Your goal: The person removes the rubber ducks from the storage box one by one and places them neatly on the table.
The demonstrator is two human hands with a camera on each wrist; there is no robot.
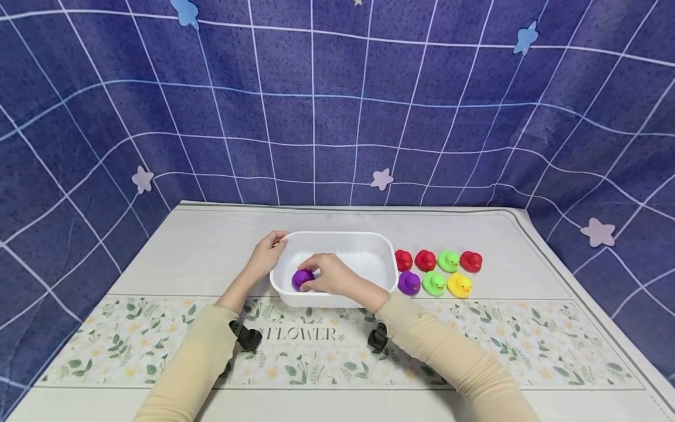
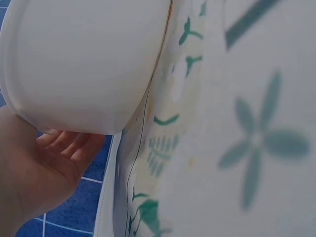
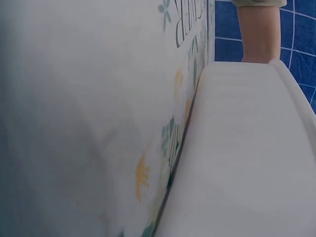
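Note:
In the head view, a white plastic tub point(image 1: 364, 243) stands on the table. My left hand point(image 1: 266, 256) holds its back left corner at the rim. The left wrist view shows that hand point(image 2: 54, 168) with its fingers against the tub's outer wall point(image 2: 89, 64); the thumb is hidden. Inside the tub, at the left end, my right hand point(image 1: 332, 274) pinches a purple rubber duck point(image 1: 302, 279) between thumb and fingers. In the right wrist view the tub's wall point(image 3: 242, 148) hides the right hand and the duck; the left forearm point(image 3: 260, 34) shows behind.
Right of the tub, two rows of rubber ducks lie on the table: several red ones point(image 1: 425, 261), green ones point(image 1: 435, 283), another purple one point(image 1: 409, 283) and a yellow one point(image 1: 460, 285). A floral-printed mat point(image 1: 527, 340) covers the front. A blue curtain point(image 1: 337, 117) hangs behind.

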